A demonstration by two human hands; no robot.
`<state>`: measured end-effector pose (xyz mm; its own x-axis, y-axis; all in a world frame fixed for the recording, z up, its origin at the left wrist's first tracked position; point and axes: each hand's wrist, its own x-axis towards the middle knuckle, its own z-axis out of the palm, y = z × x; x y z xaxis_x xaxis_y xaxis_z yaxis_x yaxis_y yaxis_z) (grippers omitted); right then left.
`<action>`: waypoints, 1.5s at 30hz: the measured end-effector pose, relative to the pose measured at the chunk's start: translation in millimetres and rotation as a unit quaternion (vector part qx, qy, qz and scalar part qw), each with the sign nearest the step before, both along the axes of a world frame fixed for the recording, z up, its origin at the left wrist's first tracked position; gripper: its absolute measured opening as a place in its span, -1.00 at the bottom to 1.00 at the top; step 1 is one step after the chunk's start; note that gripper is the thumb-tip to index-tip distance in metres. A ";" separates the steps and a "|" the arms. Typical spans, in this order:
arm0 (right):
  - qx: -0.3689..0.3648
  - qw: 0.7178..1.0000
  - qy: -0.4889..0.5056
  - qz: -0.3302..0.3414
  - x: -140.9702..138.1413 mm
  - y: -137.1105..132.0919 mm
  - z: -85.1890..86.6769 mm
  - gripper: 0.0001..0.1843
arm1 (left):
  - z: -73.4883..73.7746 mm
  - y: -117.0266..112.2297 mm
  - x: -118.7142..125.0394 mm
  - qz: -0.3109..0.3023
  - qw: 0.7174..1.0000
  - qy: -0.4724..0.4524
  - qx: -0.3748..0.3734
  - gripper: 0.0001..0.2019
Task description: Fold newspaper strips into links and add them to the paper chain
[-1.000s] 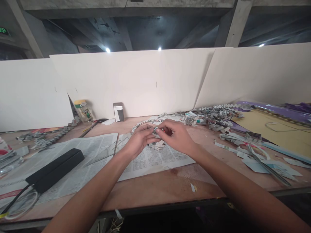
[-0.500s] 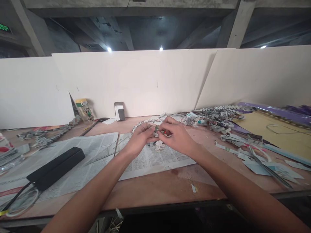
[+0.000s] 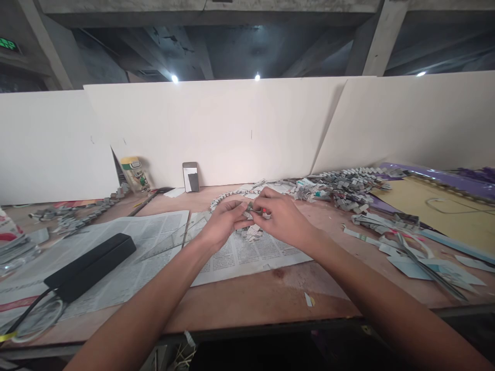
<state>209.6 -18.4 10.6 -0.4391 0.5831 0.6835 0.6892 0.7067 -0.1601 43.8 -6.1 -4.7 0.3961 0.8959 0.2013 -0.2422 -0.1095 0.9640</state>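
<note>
My left hand (image 3: 223,222) is closed, its thumb and fingers pinching one end of a folded-paper chain (image 3: 232,194). The chain curves away behind both hands toward the back of the table. Facing it, my right hand (image 3: 284,215) is closed on a small folded paper strip (image 3: 251,206), greenish with a red spot near the fingertips. The fingertips of both hands almost meet, and they partly hide the strip. Below them, small folded paper pieces (image 3: 253,233) lie in a little heap on a newspaper sheet (image 3: 235,263).
On the left lie a black box with a cable (image 3: 91,265) and a clear triangle ruler (image 3: 170,245). A phone (image 3: 190,177) and a bottle (image 3: 135,174) stand by the white board (image 3: 216,129). Scissors (image 3: 433,270), paper scraps and a paper-chain heap (image 3: 340,188) are at right.
My fingers have shifted slightly around the paper strip, and more of the red spot shows by my right fingertips. Both arms stay nearly in place.
</note>
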 end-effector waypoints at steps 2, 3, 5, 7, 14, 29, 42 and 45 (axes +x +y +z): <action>-0.005 1.000 0.010 0.002 -0.4 0.3 0.1 -0.87 | -0.4 1.9 -0.9 -0.007 1.000 -0.009 -0.019 -0.79; -0.008 1.000 0.014 0.004 -0.5 0.4 0.0 -0.88 | -0.5 2.5 -1.2 -0.008 1.000 -0.012 -0.026 -0.80; -0.009 1.000 0.017 0.005 -0.5 0.6 -0.5 -0.88 | -0.4 3.2 -1.4 -0.011 0.999 -0.014 -0.033 -0.80; -0.004 1.000 0.016 0.007 -0.4 0.7 -1.6 -0.88 | -0.5 3.3 -1.5 -0.013 0.999 -0.014 -0.031 -0.80; 0.006 1.000 0.015 0.004 -0.3 -0.2 -2.6 -0.89 | 0.6 0.0 -1.8 -0.003 1.000 0.016 0.017 -0.77; -0.064 0.995 0.070 -0.014 3.6 -1.0 3.5 -0.86 | -0.7 0.2 1.6 0.057 0.991 0.066 0.105 -0.77; -0.089 0.982 0.163 -0.024 -0.3 -4.5 -0.8 -0.87 | -10.5 -6.4 5.8 0.177 0.929 0.183 0.268 -0.82; -0.102 0.979 0.177 -0.011 2.4 -3.0 -0.2 -0.89 | -8.7 -5.6 4.8 0.166 0.939 0.166 0.252 -0.82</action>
